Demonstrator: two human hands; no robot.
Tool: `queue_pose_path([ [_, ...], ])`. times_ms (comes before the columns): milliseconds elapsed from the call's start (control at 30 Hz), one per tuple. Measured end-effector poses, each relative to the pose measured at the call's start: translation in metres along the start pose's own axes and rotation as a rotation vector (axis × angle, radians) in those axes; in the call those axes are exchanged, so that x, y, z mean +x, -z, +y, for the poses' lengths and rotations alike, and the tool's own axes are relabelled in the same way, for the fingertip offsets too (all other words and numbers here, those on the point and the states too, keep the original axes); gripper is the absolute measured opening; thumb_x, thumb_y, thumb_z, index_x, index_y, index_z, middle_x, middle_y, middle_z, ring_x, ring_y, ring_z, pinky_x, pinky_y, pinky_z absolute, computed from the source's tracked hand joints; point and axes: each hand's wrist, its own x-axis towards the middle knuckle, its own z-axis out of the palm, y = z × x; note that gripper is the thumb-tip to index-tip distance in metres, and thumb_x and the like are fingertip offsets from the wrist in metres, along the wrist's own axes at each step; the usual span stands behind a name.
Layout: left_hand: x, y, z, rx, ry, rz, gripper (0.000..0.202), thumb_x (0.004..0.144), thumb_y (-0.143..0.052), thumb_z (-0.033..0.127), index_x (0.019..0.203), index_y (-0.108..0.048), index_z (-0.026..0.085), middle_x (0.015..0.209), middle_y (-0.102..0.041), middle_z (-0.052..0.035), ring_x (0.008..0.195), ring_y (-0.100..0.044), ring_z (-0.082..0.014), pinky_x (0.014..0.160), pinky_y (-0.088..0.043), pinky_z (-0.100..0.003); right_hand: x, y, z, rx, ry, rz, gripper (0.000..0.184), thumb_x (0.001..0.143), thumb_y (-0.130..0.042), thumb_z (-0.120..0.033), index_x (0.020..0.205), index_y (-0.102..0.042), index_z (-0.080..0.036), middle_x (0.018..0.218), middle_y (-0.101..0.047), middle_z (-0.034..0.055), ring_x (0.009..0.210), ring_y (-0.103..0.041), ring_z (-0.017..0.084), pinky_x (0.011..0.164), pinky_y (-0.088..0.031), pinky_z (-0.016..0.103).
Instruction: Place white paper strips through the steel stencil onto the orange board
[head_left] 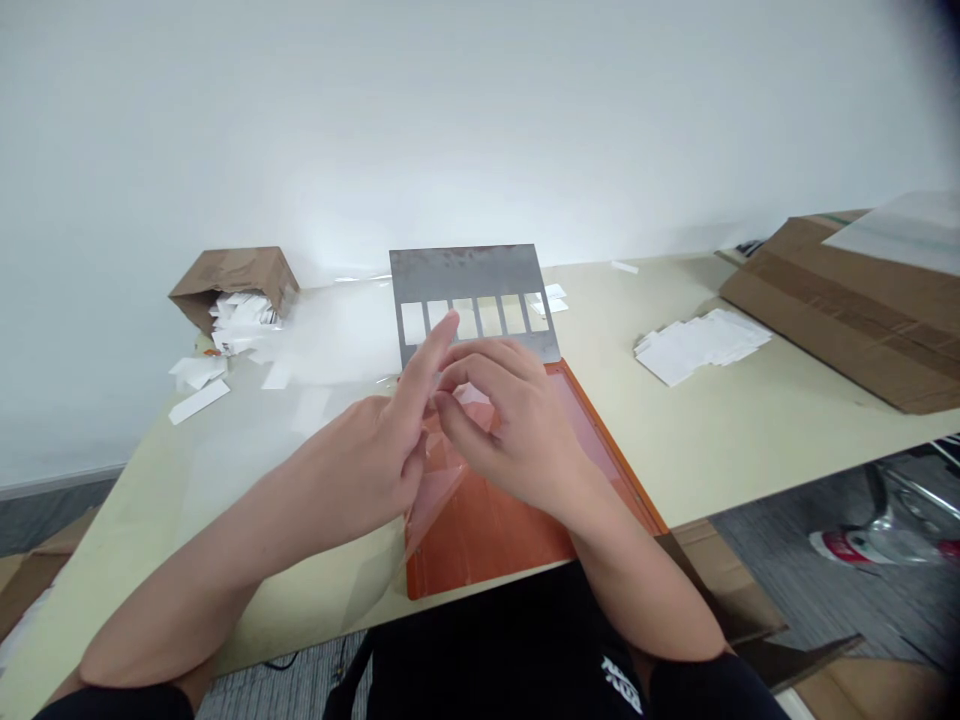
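Note:
Both hands meet above an orange frame-edged board (495, 535). A thin clear plastic film (442, 490) hangs below them, creased near the fingers. My left hand (379, 450) has its index finger stretched up, with the other fingers curled around the film's edge. Thumb and index of my right hand (514, 430) come together against the left fingers, pinching the film there; the exact contact is partly hidden. Just behind stands a grey metal plate (465, 270) with a row of several rectangular slots, its lower part touching the board's far edge.
At the left, a cardboard box (251, 262) lies open with white paper pieces (244, 320) spilling out. Clear plastic sheets (337, 330) cover the table's left part. White cards (701, 345) are piled on the right, beside a large carton (855, 310). A bottle (885, 545) lies below, right.

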Motion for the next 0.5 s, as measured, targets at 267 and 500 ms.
queue_pose_path([
  [267,0.003,0.004,-0.001,0.086,-0.023,0.020,0.078,0.092,-0.041,0.012,0.158,-0.010,0.039,0.098,-0.072,0.0010,0.053,-0.058,-0.0084,0.056,-0.046,-0.020,-0.017,-0.019,0.018,0.025,-0.250,0.244,0.009,0.089,-0.051,-0.022,0.084,-0.058,-0.024,0.106,-0.069,0.0046,0.104,-0.062,0.022,0.094,-0.044,0.044],
  [500,-0.001,0.005,0.003,-0.015,-0.039,-0.058,0.073,0.090,-0.040,0.013,0.157,-0.024,0.037,0.095,-0.069,0.0019,0.055,-0.056,-0.0079,0.057,-0.047,-0.019,-0.018,-0.019,0.039,0.112,-0.374,0.223,0.010,0.089,-0.050,-0.027,0.086,-0.058,-0.023,0.100,-0.069,0.0059,0.098,-0.062,0.021,0.086,-0.048,0.039],
])
